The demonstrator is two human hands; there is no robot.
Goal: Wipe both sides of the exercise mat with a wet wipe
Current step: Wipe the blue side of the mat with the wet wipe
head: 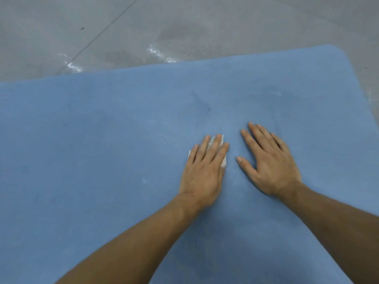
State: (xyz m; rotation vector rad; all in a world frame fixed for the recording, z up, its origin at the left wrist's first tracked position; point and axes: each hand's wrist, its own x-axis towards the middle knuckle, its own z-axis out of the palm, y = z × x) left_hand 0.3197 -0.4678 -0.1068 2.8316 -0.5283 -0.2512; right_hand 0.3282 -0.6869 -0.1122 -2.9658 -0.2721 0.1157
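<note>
A blue exercise mat (102,140) lies flat on the floor and fills most of the view; its rounded far right corner shows at the upper right. My left hand (205,171) lies flat with straight fingers, pressing a white wet wipe (224,163) against the mat. Only the wipe's edges show between and beside the fingers. My right hand (268,160) rests palm down on the mat just to the right, fingers spread and straight, holding nothing.
Grey floor (184,21) lies beyond the mat's far edge, with a dark seam line and shiny wet streaks (158,52) near the mat. Faint dark scuffs (205,107) and pale marks show on the mat ahead of the hands.
</note>
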